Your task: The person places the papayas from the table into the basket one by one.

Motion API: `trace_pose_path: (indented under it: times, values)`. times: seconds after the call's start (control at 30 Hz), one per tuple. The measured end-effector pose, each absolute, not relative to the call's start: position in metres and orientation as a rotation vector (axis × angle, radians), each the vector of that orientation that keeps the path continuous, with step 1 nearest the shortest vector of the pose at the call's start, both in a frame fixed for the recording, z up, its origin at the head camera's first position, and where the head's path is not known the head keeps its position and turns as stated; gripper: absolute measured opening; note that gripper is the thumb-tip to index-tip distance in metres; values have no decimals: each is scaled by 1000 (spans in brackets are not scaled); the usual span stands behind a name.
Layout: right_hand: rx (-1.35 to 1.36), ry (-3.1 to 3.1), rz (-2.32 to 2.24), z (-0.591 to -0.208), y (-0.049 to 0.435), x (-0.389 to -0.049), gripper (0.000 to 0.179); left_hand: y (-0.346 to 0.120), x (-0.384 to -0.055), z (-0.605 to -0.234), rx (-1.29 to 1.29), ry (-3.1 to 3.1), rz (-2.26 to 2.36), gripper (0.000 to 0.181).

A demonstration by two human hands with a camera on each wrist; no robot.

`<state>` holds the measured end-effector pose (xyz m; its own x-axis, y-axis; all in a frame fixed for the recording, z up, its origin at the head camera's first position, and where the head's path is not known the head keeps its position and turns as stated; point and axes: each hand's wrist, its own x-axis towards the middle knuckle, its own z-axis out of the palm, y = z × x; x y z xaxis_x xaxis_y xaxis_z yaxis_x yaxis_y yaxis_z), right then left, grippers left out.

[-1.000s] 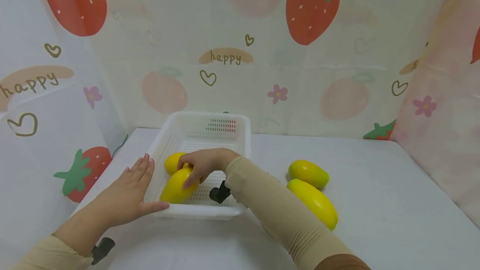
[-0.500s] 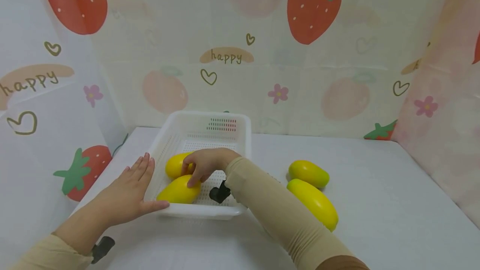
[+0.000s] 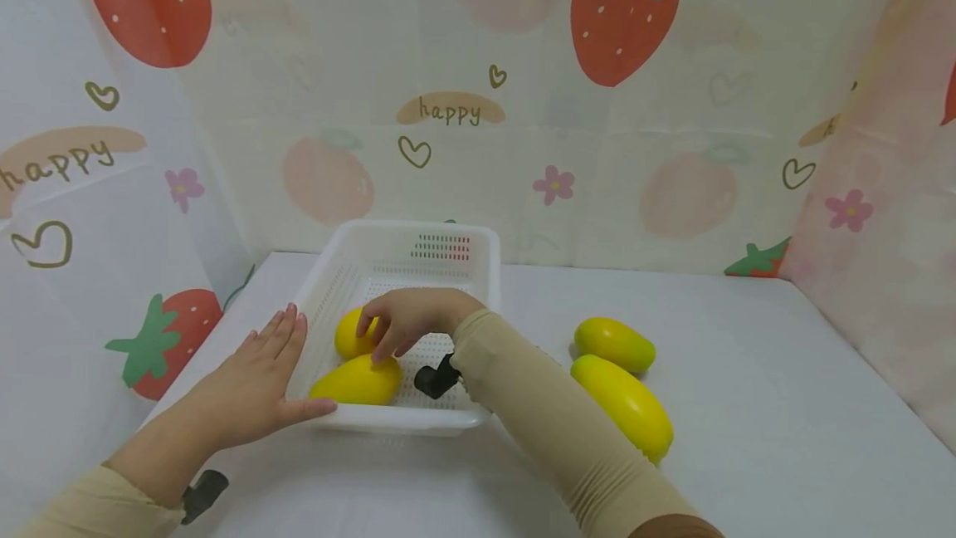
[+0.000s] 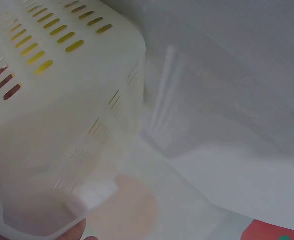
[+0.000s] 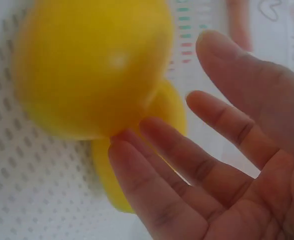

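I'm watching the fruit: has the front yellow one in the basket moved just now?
Yes: the front yellow fruit has moved down, closer to the basket's near rim.

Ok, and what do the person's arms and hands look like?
The left grip and right grip are ungloved. The left sleeve and right sleeve are beige, the right one creased, with brown fabric higher up. A small black fitting sits by each cuff: left fitting, right fitting.
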<state>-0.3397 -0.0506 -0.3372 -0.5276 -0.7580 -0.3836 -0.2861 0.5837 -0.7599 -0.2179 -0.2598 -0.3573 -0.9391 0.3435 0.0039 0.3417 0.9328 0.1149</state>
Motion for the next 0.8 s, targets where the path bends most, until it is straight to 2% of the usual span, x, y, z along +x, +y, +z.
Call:
trace_pose_path:
  times: [0.8]
  values:
    - [-961, 2110, -924, -307, -27, -335, 38, -259, -216, -355, 541, 3061, 211, 118]
